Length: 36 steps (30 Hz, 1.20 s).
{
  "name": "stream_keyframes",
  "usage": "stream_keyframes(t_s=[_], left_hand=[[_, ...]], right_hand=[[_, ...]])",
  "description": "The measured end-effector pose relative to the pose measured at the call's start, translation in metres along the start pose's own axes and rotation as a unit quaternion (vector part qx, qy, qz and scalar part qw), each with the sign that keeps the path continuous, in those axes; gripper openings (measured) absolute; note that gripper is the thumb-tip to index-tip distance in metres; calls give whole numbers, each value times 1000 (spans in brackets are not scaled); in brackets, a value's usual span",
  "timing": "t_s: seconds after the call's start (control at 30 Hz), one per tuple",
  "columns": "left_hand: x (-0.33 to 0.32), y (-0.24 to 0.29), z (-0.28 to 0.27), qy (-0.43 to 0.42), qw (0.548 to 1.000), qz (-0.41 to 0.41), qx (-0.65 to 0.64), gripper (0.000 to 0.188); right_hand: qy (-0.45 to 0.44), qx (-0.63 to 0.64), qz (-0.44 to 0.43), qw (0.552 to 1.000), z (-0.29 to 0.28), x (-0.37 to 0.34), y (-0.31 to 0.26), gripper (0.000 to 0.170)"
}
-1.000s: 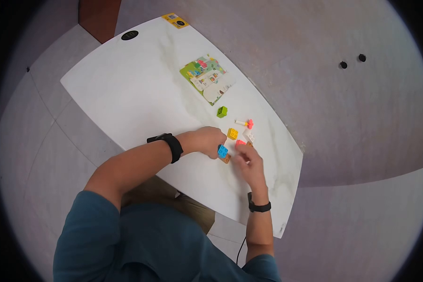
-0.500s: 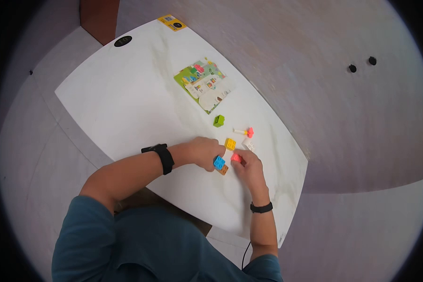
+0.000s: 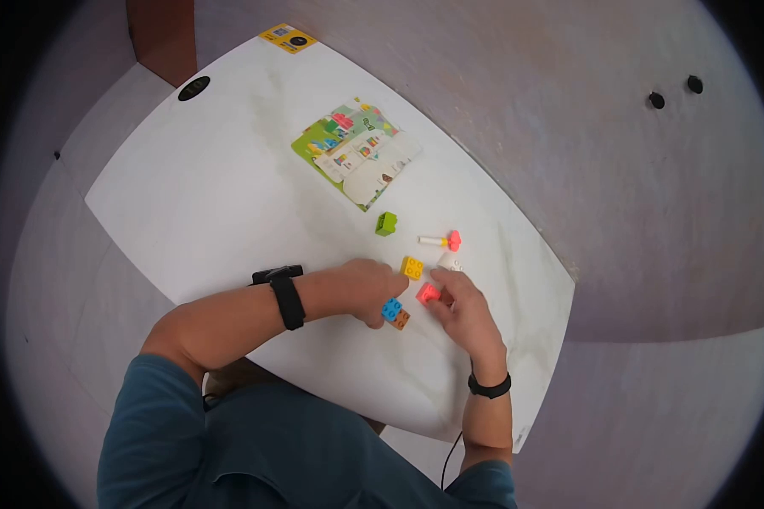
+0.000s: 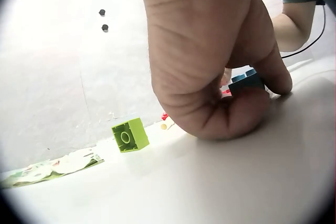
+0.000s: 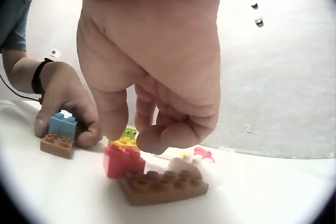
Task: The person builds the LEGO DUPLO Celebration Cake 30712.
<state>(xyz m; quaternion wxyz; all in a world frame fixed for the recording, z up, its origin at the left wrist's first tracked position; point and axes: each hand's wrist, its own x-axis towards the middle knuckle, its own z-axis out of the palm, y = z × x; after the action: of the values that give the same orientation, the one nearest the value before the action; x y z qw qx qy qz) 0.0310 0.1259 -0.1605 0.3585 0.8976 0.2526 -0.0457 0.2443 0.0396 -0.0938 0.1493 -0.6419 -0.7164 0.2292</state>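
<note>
My left hand point(image 3: 367, 290) grips a blue brick point(image 5: 63, 126) between thumb and curled fingers. The blue brick sits at one end of a small brown brick point(image 5: 56, 145), which lies low on the table. My right hand point(image 3: 467, 316) hangs over a pink-red brick point(image 3: 427, 293) with thumb and fingers spread apart. This pink-red brick point(image 5: 123, 162) stands on the table beneath its fingertips. Right beside that stands a longer brown brick point(image 5: 164, 187), hidden by the hand in the head view. A yellow brick point(image 3: 412, 268) lies between both hands.
Beyond the hands lie a white brick point(image 3: 451, 263), a white stick with a pink flower point(image 3: 440, 241) and a green brick point(image 3: 386, 224), tipped on its side. Farther back is a printed booklet point(image 3: 356, 153). A yellow label point(image 3: 287, 37) marks the white table's point(image 3: 204, 187) far corner.
The right hand came down to the pink-red brick and touched it; its fingers are now spread again. That brick has shifted toward me, away from the yellow one. The left hand keeps the blue brick.
</note>
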Motion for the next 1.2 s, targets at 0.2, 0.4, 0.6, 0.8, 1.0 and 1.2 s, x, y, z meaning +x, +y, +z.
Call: stream_keyframes(t_s=[0.2, 0.4, 0.6, 0.8, 1.0, 1.2], left_hand=[[6, -2, -7, -7, 999, 35, 18, 47], [9, -2, -10, -21, 998, 55, 3, 47], [8, 2, -20, -20, 996, 84, 25, 50], [11, 2, -17, -32, 996, 81, 28, 53], [12, 0, -20, -52, 994, 93, 20, 53], [13, 6, -26, -68, 995, 68, 41, 54]], right_hand=[[27, -2, 57, 998, -13, 3, 32, 41], [42, 23, 65, 997, -10, -21, 30, 42], [76, -4, -35, 997, 20, 0, 18, 40], [64, 61, -11, 996, 12, -2, 11, 30], [94, 441, 56, 891, 5, -9, 39, 32], [110, 611, -14, 784, -12, -4, 41, 46]])
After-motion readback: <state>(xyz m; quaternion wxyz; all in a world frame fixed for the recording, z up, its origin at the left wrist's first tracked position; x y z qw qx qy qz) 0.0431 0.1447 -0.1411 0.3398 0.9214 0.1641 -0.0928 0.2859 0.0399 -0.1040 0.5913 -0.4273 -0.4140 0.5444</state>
